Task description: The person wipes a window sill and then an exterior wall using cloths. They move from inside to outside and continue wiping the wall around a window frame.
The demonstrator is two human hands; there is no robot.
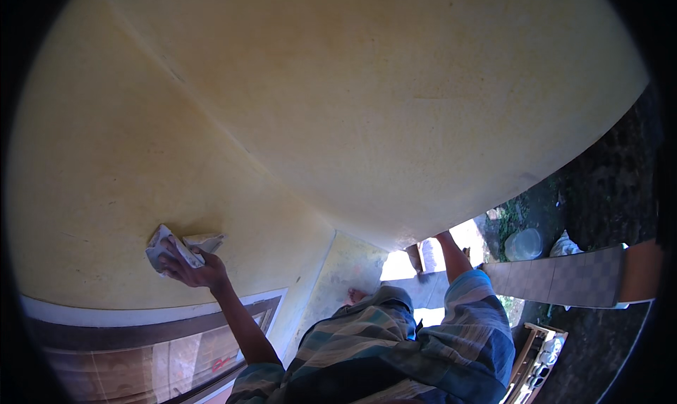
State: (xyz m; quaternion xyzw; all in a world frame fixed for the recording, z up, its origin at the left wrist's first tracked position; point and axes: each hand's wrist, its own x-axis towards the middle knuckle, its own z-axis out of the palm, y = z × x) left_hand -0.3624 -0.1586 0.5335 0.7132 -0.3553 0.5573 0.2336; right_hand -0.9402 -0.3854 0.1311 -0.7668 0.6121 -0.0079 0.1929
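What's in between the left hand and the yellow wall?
A crumpled white cloth lies between the left hand and yellow wall, in the head view.

Outside of home, by look: yellowish painted wall at twelve o'clock; framed window, apparently curtained, at eight; tiled ledge at four; dark ground with greenery at three.
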